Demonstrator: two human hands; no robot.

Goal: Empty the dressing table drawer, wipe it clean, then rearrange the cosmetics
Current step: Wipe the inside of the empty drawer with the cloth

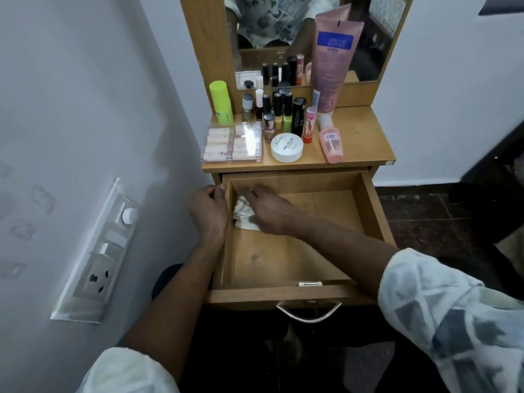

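Note:
The wooden drawer (368, 211) is pulled out, and the only thing inside is a white cloth (243, 212) at its back left corner. My right hand (269, 211) presses down on the cloth with fingers spread over it. My left hand (208, 214) grips the drawer's left wall near the back, thumb over the edge. On the tabletop (363, 137) above stand the cosmetics: a green bottle (221, 102), several nail polish bottles (279, 109), a clear palette box (232, 141), a white round tin (287, 147), a tall pink tube (334, 61) and a small pink tube (330, 143).
A mirror (283, 21) backs the table. A white wall with a switch and socket panel (99, 256) stands close on the left. The drawer's metal handle (308, 312) faces me. Dark floor (425, 217) and a dark chair lie to the right.

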